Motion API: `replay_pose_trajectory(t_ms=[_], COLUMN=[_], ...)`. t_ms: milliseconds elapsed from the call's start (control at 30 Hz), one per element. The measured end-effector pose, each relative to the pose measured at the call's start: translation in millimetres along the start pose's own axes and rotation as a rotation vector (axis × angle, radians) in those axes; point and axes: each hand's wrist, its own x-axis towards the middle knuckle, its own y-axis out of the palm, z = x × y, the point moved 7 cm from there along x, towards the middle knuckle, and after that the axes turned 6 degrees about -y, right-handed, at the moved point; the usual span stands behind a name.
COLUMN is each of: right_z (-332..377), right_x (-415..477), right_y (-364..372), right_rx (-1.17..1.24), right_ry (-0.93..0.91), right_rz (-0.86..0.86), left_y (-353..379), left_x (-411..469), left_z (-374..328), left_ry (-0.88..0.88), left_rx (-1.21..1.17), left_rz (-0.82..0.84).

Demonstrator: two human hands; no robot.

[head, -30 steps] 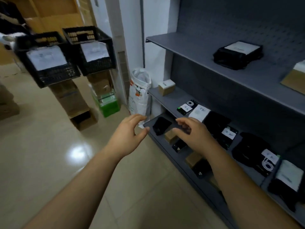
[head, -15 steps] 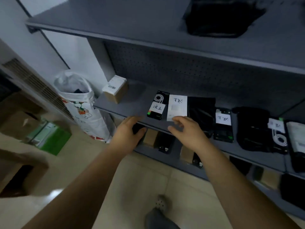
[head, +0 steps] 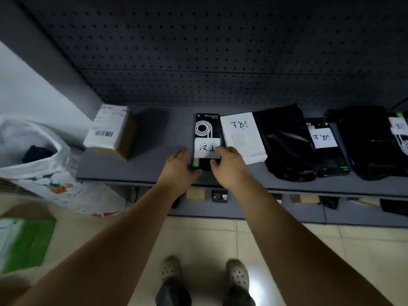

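Black cable box (head: 207,129) on grey shelf (head: 132,171); left hand (head: 179,167) grips its 9 o'clock edge, right hand (head: 229,166) its 3 o'clock.

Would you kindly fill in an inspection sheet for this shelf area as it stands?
Surface: grey shelf, items lying flat in a row.
Job's things: black cable package with white handwritten label, near the front edge.
Clutter: barcoded carton at left; white packet, black bags at right.
Hands: left hand and right hand grip the package's near end from either side.
Cables: nothing seen loose.
Surroundings: pegboard behind, white sack on the floor at left, lower shelf beneath.
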Motion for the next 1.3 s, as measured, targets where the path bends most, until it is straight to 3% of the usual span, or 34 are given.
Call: replay_pose_trajectory(t_ms=[133,267,433,567,767,933,1067,1300], right_z=[5.6,14.7,29.3,20.8,26.1,16.9,-2.7,-14.3], right_x=[13.8,11.4,20.1,18.0,17.1,18.8,7.2,14.2], right_y=[23.5,36.1,49.3,55.2,48.3,49.2,26.6,37.9], right_rx=[-0.076,-0.063,0.31,0.45,0.469,0.654,0.294,0.263], right_ry=[0.13,0.124,0.194,0.296,0.174,0.242,0.243,0.258], right_rz=[-0.027,-0.084,-0.041,0.008,-0.036,-0.084,-0.175,-0.131], left_y=[18.2,17.2,-19.2,-24.3,-9.7,-9.6,-3.6,7.6], left_x=[25.6,26.6,20.8,14.9,18.0,22.0,25.1,39.8], left_z=[16.3,38.6,54.2,44.3,51.4,51.0,44.0,46.2], left_ry=[0.0,-0.043,0.052,0.123,0.083,0.085,0.074,-0.088], left_rx=[-0.131,-0.293,-0.419,-0.416,-0.317,-0.227,-0.192,-0.254], left_rz=[0.1,0.088,-0.025,0.009,0.039,-0.035,-0.02,0.069])
